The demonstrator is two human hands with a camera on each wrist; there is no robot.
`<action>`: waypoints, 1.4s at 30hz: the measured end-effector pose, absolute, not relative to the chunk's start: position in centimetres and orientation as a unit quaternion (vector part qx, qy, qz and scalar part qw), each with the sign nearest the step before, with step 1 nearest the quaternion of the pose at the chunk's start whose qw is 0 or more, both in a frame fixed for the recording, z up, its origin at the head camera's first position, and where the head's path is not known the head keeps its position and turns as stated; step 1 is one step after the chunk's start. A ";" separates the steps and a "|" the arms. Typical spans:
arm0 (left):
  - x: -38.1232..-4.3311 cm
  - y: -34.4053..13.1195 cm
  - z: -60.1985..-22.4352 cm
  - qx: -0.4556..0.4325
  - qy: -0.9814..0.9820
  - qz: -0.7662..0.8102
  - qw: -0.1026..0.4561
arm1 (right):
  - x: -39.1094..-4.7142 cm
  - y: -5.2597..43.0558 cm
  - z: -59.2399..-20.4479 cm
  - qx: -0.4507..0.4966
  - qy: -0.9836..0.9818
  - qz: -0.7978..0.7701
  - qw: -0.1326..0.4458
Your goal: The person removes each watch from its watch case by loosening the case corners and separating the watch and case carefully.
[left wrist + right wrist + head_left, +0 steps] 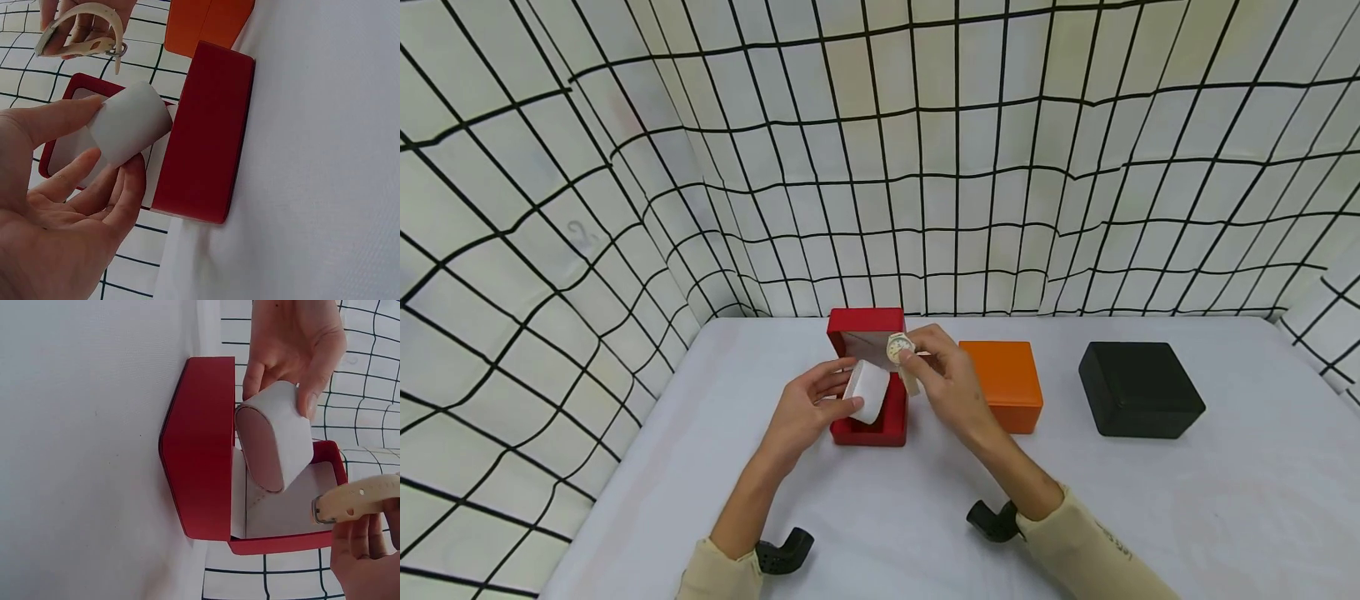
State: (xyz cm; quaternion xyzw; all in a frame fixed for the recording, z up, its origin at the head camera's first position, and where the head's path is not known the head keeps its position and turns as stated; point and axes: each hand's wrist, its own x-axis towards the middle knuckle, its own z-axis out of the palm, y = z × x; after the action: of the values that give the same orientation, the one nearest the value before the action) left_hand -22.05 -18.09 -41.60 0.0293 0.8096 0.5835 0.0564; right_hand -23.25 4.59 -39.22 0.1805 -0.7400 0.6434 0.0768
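Left hand pinches the white cushion over the open red box, hiding part of its inside. Right hand pinches the watch just beside the cushion; dial too small to read. Orange box partly behind right hand. Sleeves cut off.

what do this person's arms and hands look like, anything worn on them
The left hand and right hand are bare, without gloves. The left sleeve and right sleeve are pale beige; the right one bears small dark lettering, too small to read. Each forearm has a black, elbow-shaped wrist camera, one left, one right.
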 end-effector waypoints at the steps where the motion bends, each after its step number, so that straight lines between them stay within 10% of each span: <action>1: -22.0 -18.1 -41.6 0.027 0.811 0.582 0.056 | -23.2 4.6 -39.2 0.178 -0.740 0.645 0.070; 42: -22.0 -17.9 -41.8 0.025 0.820 0.569 0.066 | -21.8 4.8 -39.5 0.070 -0.816 0.571 -0.055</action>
State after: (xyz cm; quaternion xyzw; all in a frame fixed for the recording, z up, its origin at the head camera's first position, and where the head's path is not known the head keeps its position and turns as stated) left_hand -22.05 -17.92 -41.81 0.0252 0.8196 0.5686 0.0657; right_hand -21.80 4.80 -39.46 0.0703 -0.8160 0.5711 -0.0554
